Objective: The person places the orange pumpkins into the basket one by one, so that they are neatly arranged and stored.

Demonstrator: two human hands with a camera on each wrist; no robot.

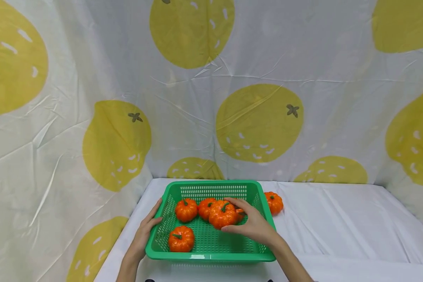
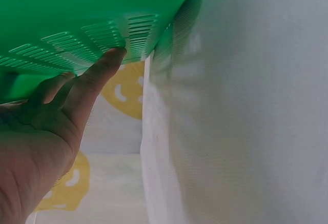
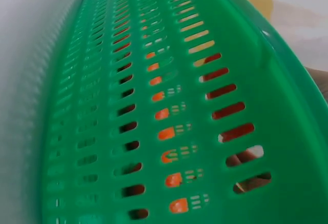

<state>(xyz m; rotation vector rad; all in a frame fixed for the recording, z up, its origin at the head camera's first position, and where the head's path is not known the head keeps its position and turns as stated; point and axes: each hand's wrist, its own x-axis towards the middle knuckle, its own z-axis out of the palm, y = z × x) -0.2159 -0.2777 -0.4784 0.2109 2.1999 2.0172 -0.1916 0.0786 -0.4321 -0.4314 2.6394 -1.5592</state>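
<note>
A green slotted basket sits on the white-covered table with several small orange pumpkins in it. My right hand reaches over the right side and holds one pumpkin between thumb and fingers, above the basket floor. Beside it are another pumpkin and one partly hidden by the hand. One pumpkin lies at the back left, another at the front left. Nearly straight fingers of my left hand rest against the basket's left outer wall. The right wrist view is mostly filled by the basket wall.
One more pumpkin lies on the table just outside the basket's right side. White cloth covers the table. Fabric printed with yellow fruit hangs behind and at both sides.
</note>
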